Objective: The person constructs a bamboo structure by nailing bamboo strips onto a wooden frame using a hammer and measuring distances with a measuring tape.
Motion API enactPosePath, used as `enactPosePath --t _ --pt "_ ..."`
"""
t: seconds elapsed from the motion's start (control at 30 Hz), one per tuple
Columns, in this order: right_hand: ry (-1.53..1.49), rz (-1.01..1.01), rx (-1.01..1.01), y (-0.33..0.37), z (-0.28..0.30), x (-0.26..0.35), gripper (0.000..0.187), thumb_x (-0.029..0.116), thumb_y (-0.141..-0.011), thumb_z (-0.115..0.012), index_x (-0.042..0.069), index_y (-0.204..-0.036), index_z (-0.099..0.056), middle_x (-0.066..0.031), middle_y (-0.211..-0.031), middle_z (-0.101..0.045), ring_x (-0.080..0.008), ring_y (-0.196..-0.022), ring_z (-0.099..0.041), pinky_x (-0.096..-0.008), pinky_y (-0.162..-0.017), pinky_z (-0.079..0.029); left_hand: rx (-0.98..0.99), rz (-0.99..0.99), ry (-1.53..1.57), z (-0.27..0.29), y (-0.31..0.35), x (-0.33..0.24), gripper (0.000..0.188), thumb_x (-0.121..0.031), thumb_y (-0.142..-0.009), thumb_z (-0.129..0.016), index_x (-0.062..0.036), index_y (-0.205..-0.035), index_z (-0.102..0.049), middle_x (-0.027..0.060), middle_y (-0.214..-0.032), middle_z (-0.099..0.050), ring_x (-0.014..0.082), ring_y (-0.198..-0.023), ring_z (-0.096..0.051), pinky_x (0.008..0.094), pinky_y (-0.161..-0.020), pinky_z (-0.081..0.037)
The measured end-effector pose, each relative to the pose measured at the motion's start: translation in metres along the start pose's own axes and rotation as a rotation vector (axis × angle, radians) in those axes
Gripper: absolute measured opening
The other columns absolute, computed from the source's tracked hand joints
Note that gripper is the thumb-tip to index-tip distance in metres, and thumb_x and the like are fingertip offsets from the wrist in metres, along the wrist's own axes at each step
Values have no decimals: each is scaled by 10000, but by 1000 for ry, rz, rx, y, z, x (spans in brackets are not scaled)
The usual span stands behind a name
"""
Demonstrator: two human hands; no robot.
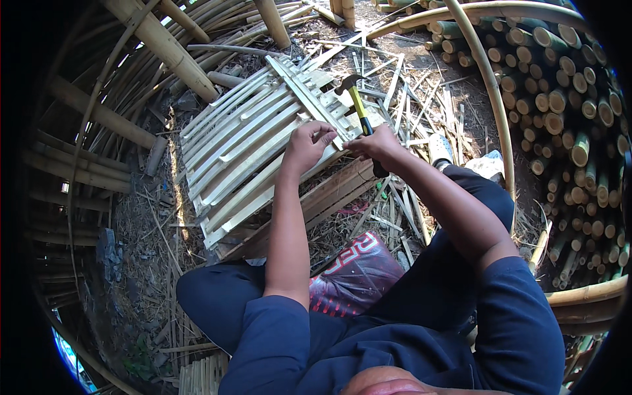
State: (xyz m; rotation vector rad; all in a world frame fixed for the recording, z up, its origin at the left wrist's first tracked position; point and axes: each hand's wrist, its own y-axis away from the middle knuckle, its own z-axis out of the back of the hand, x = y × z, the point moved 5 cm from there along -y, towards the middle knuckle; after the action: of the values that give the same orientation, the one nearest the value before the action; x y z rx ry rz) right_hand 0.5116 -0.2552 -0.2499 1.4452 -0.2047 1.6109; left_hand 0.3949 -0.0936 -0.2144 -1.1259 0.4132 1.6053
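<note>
My right hand (376, 145) is closed around the handle of a claw hammer (359, 108) with a yellow and black handle. The hammer's dark head points up and away, above the far right corner of a panel of pale bamboo slats (247, 135). Over the panel's right edge my left hand (307, 147) is closed, thumb and fingertips pinched together. Whatever lies between them is too small to make out. Narrow crosswise strips (299, 89) run over the slats close to both hands. A wooden board (337, 191) shows under the panel's near edge.
Cut bamboo poles (556, 102) are stacked on the right, behind a bent bamboo pole (492, 85). Thick bamboo posts (172, 56) slant in at the upper left. Loose split strips (421, 99) litter the ground. A red and dark printed cloth or bag (362, 276) lies between my legs.
</note>
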Motion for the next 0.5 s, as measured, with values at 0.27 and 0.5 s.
enactPosePath --t 0.27,0.5 --pt "-97 -48 59 -2 -7 -3 219 108 -808 -894 -45 -777 -740 -105 -790 -731 -135 -610 -644 -289 -564 -549 -21 -114 46 -5 9 3 128 -125 -881 -810 -24 -948 -769 84 -1034 -754 207 -1012 -702 349 -921 -537" --pt "-40 -65 15 -20 -8 -19 221 97 -792 -891 -31 -744 -717 -96 -721 -700 -152 -602 -645 -298 -540 -495 -8 -160 11 -14 7 0 102 -66 -848 -819 -20 -929 -776 87 -1027 -747 211 -1006 -697 344 -911 -540"
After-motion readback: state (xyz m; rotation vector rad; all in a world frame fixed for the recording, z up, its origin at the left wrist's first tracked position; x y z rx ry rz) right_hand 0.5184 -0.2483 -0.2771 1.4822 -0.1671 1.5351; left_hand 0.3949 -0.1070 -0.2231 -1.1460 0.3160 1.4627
